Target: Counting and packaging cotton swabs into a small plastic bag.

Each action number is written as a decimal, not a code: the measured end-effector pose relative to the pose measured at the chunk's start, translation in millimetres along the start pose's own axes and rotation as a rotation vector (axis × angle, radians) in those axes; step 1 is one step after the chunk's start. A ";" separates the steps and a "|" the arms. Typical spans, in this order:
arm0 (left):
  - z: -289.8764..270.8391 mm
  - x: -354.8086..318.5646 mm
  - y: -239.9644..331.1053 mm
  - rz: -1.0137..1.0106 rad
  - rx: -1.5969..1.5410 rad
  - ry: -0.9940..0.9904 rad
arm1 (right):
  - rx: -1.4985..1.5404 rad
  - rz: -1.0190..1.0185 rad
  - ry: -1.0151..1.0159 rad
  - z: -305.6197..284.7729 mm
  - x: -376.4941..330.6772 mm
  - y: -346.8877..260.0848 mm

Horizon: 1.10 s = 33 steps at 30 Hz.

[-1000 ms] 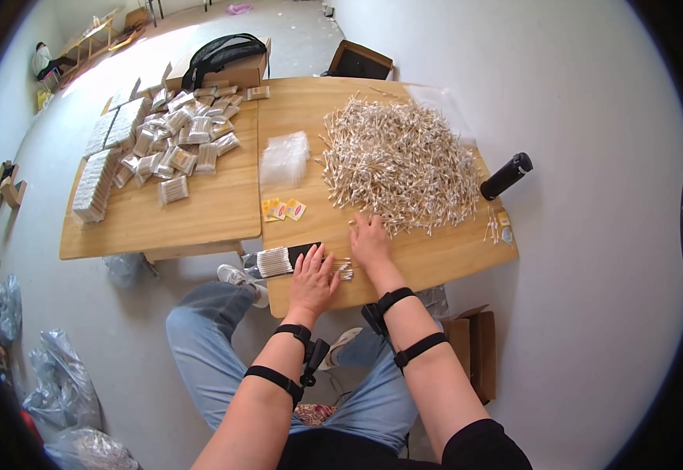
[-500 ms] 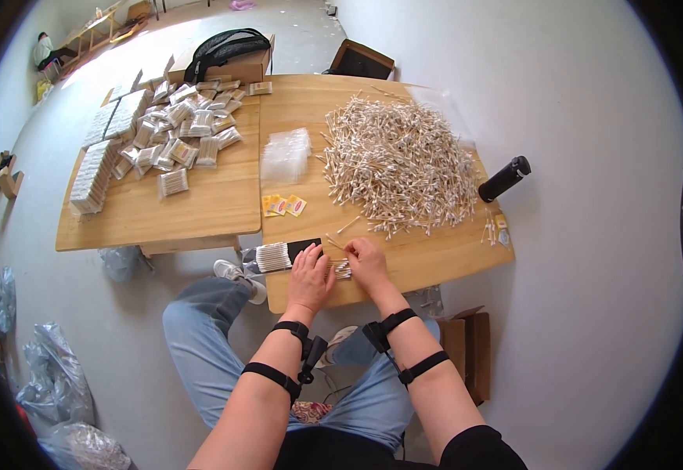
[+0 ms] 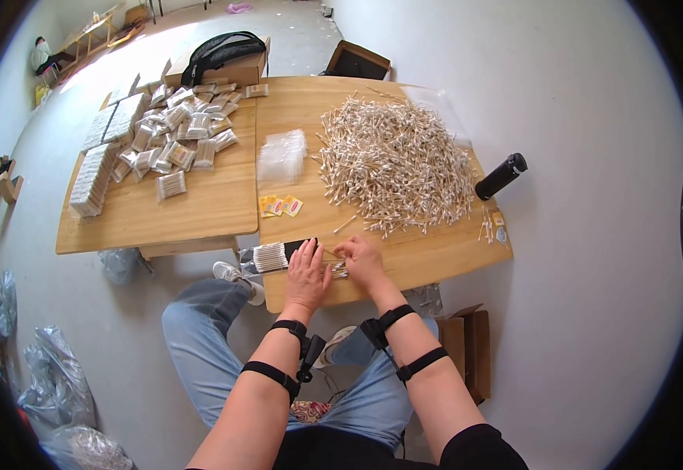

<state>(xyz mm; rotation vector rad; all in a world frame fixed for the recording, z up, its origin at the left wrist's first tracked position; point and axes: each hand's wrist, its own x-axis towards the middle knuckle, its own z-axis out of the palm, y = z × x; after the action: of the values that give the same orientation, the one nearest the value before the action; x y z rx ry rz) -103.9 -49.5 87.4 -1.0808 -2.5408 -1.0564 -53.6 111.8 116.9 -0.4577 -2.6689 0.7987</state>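
At the table's front edge my left hand (image 3: pixel 307 274) lies with fingers stretched out over the end of a black strip (image 3: pixel 293 249). A row of cotton swabs (image 3: pixel 269 257) lies side by side left of it, with clear plastic at the far left end. Close on the right, my right hand (image 3: pixel 362 262) pinches a cotton swab (image 3: pixel 330 252) between thumb and fingers. Several more swabs (image 3: pixel 335 269) lie on the wood between the two hands, partly hidden by them. One loose swab (image 3: pixel 345 224) rests just beyond my right hand.
A big heap of cotton swabs (image 3: pixel 396 164) covers the right tabletop. Around it are clear bags (image 3: pixel 282 155), yellow-and-white cards (image 3: pixel 281 206) and a black bottle (image 3: pixel 502 177). Filled swab packs (image 3: pixel 173 185) and neat stacks (image 3: pixel 91 182) occupy the left table, with a cardboard box (image 3: pixel 239 73) behind.
My right hand has shifted slightly left, nearer my left hand, and the swab at its fingertips now shows less. My left hand stays in place. The view has moved a little.
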 end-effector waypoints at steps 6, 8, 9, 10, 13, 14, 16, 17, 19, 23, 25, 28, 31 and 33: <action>-0.4 1.7 0.9 0.018 0.038 -0.070 | 0.128 0.026 0.067 -2.0 -10.1 4.8; 1.4 -0.2 -4.1 0.008 0.012 -0.102 | 0.099 0.007 0.170 -2.7 -18.4 7.9; 1.2 -0.9 -4.8 0.009 -0.031 -0.082 | 0.065 -0.031 0.186 -4.6 -24.4 7.4; 1.0 -1.7 -5.3 0.011 -0.074 -0.062 | 0.032 -0.069 0.202 -5.5 -30.1 6.3; -2.9 -3.4 -2.6 -0.035 -0.275 0.048 | -0.097 -0.199 0.170 -3.1 -48.9 2.7; -3.6 -3.2 -1.6 -0.031 -0.275 0.046 | -0.097 -0.197 0.174 -2.9 -53.6 3.0; -5.9 -2.9 -2.2 -0.080 -0.316 0.133 | -0.209 -0.206 0.060 -3.2 -59.2 -1.0; -6.6 -2.4 -2.4 -0.078 -0.312 0.131 | -0.205 -0.205 0.063 -2.9 -60.4 -2.6; -7.3 -2.8 -0.2 -0.065 -0.251 0.107 | -0.321 -0.170 -0.009 -2.3 -65.6 -4.3; 1.9 -11.5 0.3 -0.071 -0.218 0.089 | -0.389 -0.131 -0.067 2.0 -64.6 -4.6; 2.0 -10.3 3.8 -0.059 -0.215 0.072 | -0.422 -0.109 -0.113 3.0 -64.4 -7.0; 6.8 -5.2 9.5 -0.116 -0.340 0.029 | -0.431 -0.118 -0.119 12.4 -64.4 -8.9; 14.2 -3.9 11.9 -0.143 -0.450 0.035 | -0.469 -0.134 -0.137 19.3 -63.6 -10.5; 16.3 -3.9 7.4 -0.150 -0.485 0.076 | -0.420 -0.118 -0.075 20.0 -63.5 -8.7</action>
<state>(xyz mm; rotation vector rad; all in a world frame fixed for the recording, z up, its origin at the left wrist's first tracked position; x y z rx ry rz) -94.4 -37.1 77.8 -0.9303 -2.3943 -1.7814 -6.1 70.8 92.9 -0.3658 -2.9043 0.2202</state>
